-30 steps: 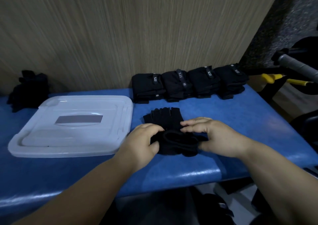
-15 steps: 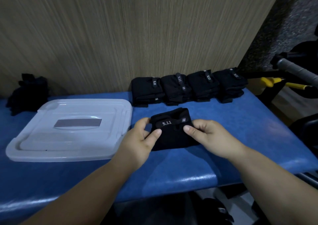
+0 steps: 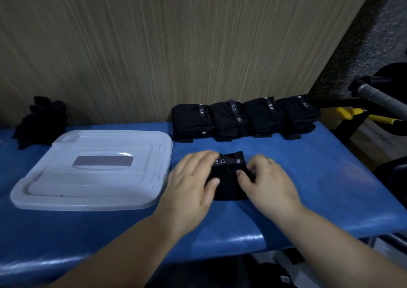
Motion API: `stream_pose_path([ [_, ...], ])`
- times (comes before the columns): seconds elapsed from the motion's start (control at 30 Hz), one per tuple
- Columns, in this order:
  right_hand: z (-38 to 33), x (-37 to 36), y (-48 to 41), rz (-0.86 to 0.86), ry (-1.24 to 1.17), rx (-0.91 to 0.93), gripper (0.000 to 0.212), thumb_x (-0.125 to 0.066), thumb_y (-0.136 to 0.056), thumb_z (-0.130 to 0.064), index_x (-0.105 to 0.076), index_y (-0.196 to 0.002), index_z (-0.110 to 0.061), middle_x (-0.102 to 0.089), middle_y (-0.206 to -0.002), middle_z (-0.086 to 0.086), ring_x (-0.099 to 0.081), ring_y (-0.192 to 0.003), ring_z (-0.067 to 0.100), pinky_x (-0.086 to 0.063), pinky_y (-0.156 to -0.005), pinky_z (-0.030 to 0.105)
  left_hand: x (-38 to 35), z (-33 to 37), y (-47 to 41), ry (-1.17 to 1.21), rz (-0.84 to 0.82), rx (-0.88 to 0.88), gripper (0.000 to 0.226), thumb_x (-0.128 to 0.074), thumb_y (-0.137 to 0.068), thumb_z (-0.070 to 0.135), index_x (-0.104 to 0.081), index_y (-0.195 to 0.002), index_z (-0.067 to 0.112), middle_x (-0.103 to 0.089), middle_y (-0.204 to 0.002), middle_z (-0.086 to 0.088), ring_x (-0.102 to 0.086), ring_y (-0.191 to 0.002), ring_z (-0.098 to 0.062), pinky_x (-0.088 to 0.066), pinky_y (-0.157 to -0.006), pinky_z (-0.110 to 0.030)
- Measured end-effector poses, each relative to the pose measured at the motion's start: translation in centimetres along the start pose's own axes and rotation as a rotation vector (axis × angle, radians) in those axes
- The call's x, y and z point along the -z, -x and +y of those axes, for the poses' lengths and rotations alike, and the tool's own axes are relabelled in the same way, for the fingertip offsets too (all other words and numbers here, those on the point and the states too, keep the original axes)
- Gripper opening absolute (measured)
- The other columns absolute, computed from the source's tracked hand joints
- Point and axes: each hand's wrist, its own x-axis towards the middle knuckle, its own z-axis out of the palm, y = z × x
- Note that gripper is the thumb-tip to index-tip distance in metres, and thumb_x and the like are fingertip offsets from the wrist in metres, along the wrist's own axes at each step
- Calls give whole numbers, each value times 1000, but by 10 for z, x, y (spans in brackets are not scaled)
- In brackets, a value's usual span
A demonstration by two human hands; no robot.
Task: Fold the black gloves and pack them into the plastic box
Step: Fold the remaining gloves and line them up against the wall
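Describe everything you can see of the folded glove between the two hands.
The glove is black, soft fabric, folded into a compact bundle lying flat on the blue table. A strap printed 5.11 in pale letters crosses its far edge. The left hand rests on its left side, fingers straight, thumb touching; the right hand pinches its right side with curled fingers and thumb.

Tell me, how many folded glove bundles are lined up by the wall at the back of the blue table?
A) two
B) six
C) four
C: four folded bundles stand side by side along the wall, behind the glove being folded in front.
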Motion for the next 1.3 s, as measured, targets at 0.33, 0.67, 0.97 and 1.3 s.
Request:
stream_pose_path([
  [0.33, 6, -11, 2, -252, -23, 367, 50, -22, -102, -34, -22, -152, -23, -17, -158, -12, 3, -146, 1, -10, -121, 26, -5, -1, 2, -191, -411, -16, 61, -20, -102, 48, 13, -151, 34, 22, -156, 20, 28, -139, 2, 17, -116, -29],
  [0.67, -1, 0, 1, -339, 110, 275, 64, -16, -97, -52, -14, -153, -22, -15, -159, -10, 0, -147, 5, -3, -119, 23, 3, 1, 6, -232, -457, 148, 68, -24, -102, 45, 18, -150, 22, 18, -159, 7, 15, -146, -7, 8, -119, -27],
  [0.97, -6, 20, 1, -221, 17, -15, 47, -59, -84, -57, -62, -120, -27, -69, -107, -6, -62, -105, 11, -51, -87, 29, 12, 2, 7, -95, -98, 333, 47, -36, -100, 36, -32, -144, 18, -45, -136, 1, -37, -125, -16, -29, -106, -25],
  [1.3, -14, 21, 9, -289, -67, -137, 32, -62, -83, -54, -62, -89, -23, -66, -83, -7, -61, -76, 8, -54, -73, 30, 25, 17, 4, 239, -235, 551, 80, -54, -90, 54, -10, -150, 26, -62, -108, 5, -58, -101, -9, -43, -87, -22],
])
